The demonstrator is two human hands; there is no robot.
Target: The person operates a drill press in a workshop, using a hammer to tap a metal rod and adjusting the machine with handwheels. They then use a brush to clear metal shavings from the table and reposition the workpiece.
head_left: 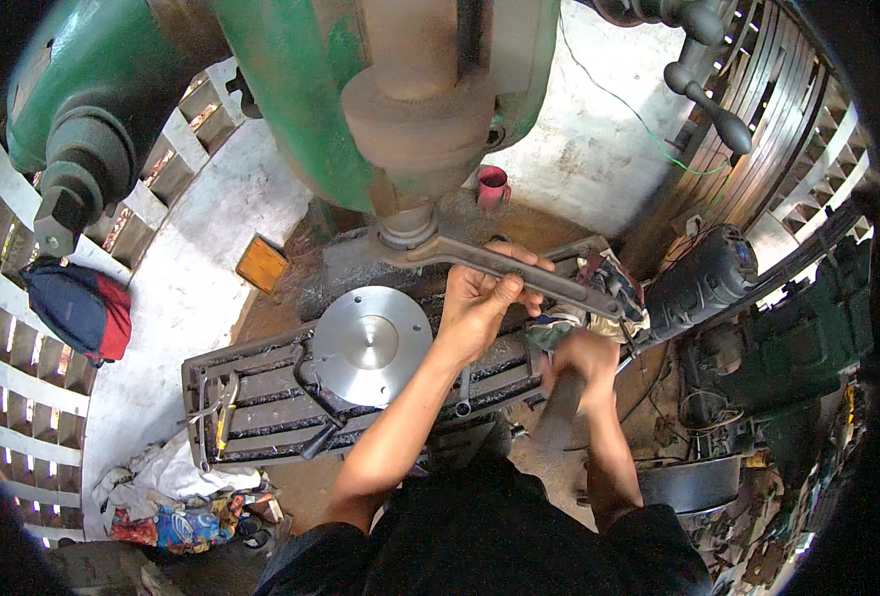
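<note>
My left hand grips the middle of a long dark wrench, whose jaw sits on the nut under the spindle of a big green machine. Just right of it and lower, my right hand is closed around a grey rod-like handle that runs down toward my body; a crumpled rag hides its upper end. Left of my hands, a round silver metal disc lies on the slotted machine table, with dark clamp bars at its edge.
Yellow-handled pliers lie on the table's left part. A black motor-like tool sits at the right. On the floor are a red cup, an orange block, a blue and red backpack and coloured rags.
</note>
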